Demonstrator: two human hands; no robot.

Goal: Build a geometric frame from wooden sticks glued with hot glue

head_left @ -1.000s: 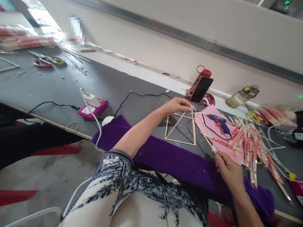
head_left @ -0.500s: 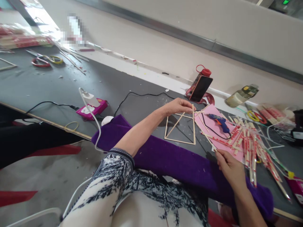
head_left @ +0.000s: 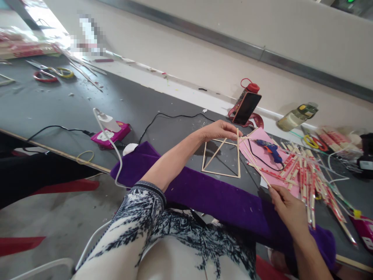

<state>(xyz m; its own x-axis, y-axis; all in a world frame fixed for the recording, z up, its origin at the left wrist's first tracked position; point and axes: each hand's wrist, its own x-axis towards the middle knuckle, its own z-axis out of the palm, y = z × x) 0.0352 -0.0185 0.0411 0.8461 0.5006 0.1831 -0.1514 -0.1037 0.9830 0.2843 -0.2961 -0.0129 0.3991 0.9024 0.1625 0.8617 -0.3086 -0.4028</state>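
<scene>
Joining step: pinching stick frame [head_left: 221, 174] at far corner with left hand [head_left: 218, 130], grasping loose stick [head_left: 255, 163] with right hand [head_left: 290, 208]; next, steady alignment.

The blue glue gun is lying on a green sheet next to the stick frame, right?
Not quite. The head view shows the blue glue gun lying on a pink sheet, not a green one; it is next to the stick frame.

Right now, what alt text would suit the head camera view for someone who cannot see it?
A person's left hand pinches the top of a wooden stick frame standing on a dark table, while the right hand holds a thin stick angled toward it. A blue glue gun lies on a pink sheet beside wrapped chopsticks.
</scene>
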